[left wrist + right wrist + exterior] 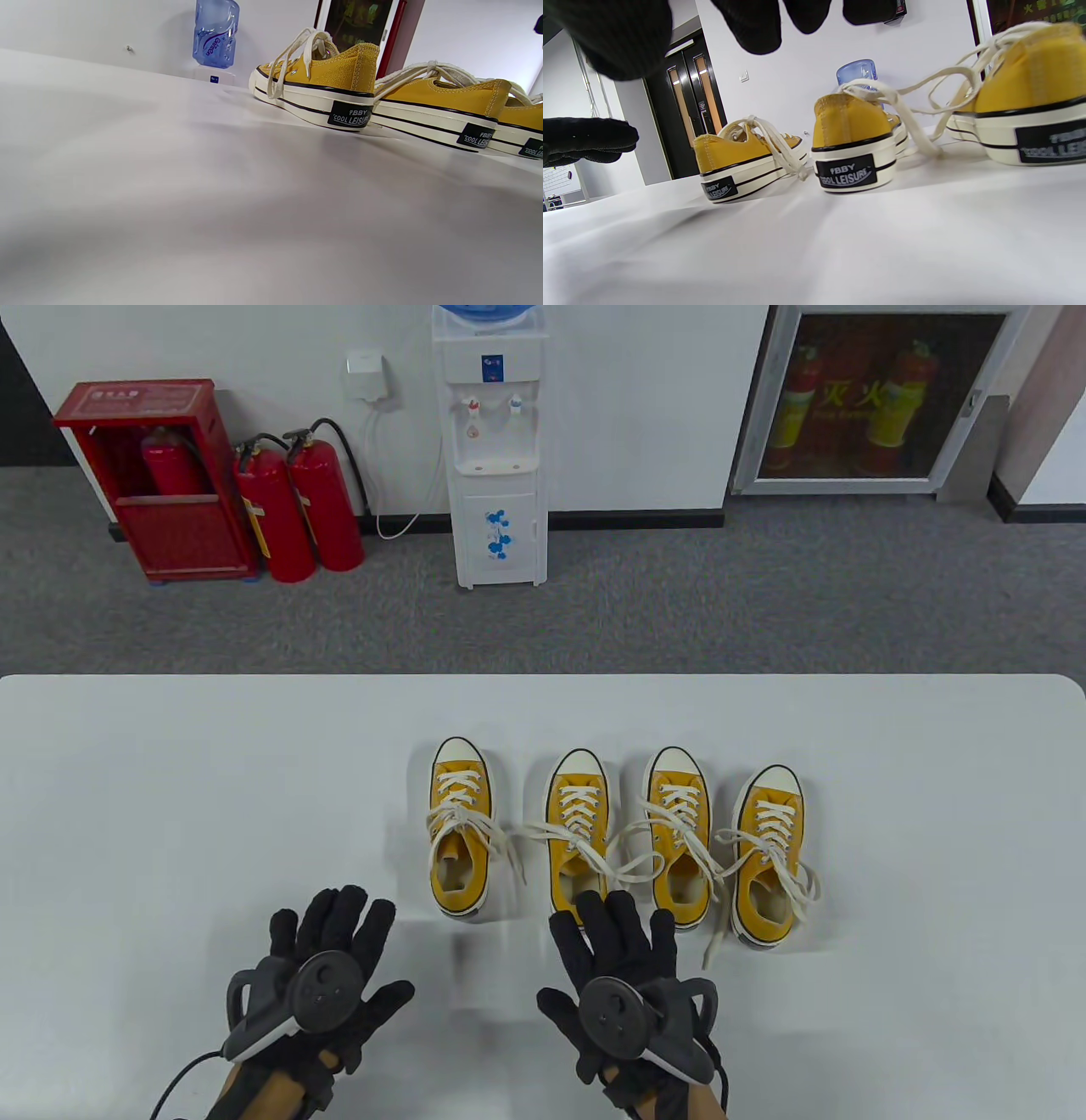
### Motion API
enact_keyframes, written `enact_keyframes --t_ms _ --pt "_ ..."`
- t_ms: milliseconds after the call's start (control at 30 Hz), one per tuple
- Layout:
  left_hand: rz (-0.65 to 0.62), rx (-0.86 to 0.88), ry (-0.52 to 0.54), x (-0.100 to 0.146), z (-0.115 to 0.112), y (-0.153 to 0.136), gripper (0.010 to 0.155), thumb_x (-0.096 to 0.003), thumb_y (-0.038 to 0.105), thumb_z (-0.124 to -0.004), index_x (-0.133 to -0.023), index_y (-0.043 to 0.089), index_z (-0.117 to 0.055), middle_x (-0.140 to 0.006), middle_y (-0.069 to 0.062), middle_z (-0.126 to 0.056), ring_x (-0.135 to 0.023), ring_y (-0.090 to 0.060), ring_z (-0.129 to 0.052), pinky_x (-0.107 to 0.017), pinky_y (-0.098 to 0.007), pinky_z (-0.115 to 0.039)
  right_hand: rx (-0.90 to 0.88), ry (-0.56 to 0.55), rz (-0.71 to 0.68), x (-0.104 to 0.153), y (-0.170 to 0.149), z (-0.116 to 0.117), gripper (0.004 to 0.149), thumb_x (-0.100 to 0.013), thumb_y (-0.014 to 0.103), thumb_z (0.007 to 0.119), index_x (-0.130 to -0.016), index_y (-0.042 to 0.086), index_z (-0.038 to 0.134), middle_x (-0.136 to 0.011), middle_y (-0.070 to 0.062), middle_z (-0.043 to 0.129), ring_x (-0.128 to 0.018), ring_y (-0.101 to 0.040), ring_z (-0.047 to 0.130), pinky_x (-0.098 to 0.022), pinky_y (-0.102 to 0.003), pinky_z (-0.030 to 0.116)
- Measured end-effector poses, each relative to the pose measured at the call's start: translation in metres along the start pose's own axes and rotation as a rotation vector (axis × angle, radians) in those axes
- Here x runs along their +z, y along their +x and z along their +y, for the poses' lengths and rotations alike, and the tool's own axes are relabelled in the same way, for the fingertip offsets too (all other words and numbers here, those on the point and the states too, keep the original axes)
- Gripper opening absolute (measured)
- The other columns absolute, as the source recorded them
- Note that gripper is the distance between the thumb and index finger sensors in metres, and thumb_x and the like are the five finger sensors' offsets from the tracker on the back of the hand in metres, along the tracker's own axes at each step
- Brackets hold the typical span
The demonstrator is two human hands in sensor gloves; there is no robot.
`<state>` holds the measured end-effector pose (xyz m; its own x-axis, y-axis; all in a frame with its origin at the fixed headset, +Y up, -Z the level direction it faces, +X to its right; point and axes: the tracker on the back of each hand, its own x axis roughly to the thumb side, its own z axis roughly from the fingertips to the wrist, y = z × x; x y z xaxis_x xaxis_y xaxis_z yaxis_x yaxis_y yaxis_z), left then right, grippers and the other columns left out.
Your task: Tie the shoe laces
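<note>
Four yellow canvas sneakers (579,836), limp cream laces (632,861) loose, pinch near ends; left hand (327,976), right hand (624,976) both spread, holding nothing.

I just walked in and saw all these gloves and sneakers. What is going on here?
A person wearing black sensor gloves is at a white table with four yellow sneakers lined up in a row, toes pointing away. All the laces lie loose and untied. The left hand rests flat on the table, holding nothing. The right hand is spread open at the heel of the second sneaker, apparently about to start on its laces.
</note>
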<state>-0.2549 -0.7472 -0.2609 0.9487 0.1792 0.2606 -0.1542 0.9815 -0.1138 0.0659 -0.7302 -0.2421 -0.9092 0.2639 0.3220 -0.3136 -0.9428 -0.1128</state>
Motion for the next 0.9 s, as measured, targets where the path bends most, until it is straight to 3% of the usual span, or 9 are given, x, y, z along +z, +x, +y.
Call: enact_keyframes --t_ms 900 --pt "0.020 -0.027 -0.066 -0.0016 -0.0053 -0.0009 0.092 -0.0402 0.077 -0.051 -0.117 0.036 -0.021 -0.124 -0.010 -0.007 -0.114 -0.047 -0.003 -0.065 -0.077 0.000 -0.014 0.007 -0.006 0.0006 -0.0015 -0.0019 0.081 -0.041 0.062 0.074 -0.110 0.027 0.050 -0.119 -0.002 0.027 -0.112 -0.043 0.033 -0.072 -0.074 0.020"
